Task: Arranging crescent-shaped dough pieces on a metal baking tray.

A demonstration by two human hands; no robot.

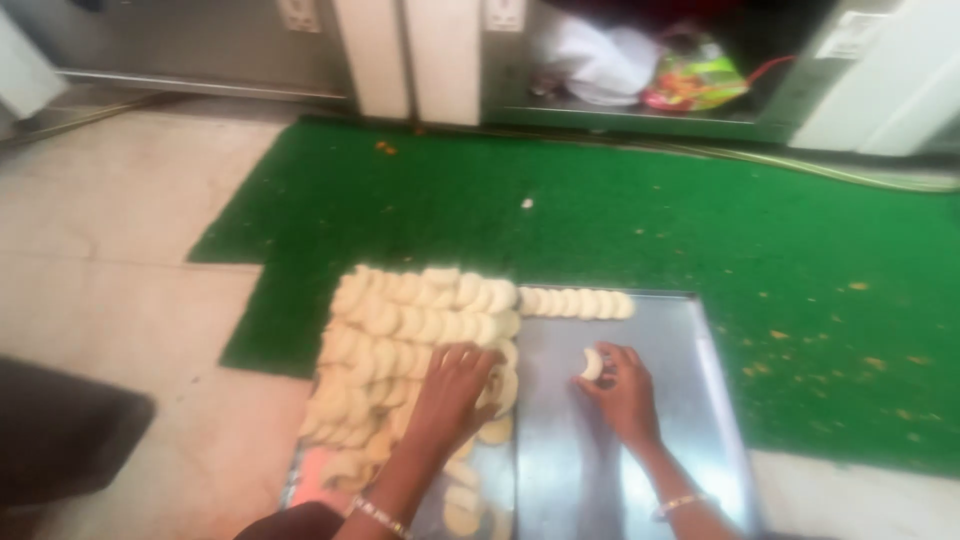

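Your right hand (622, 385) pinches one pale dough piece (592, 364) near the middle of the shiny metal tray (690, 400) on the green mat (640, 220), while your left hand (452, 385) lies flat on the dough pile (400, 330) at the tray's left edge.

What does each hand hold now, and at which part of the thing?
The right hand pinches one crescent dough piece at its lower edge. The left hand rests on the dough pile; a hold cannot be told.
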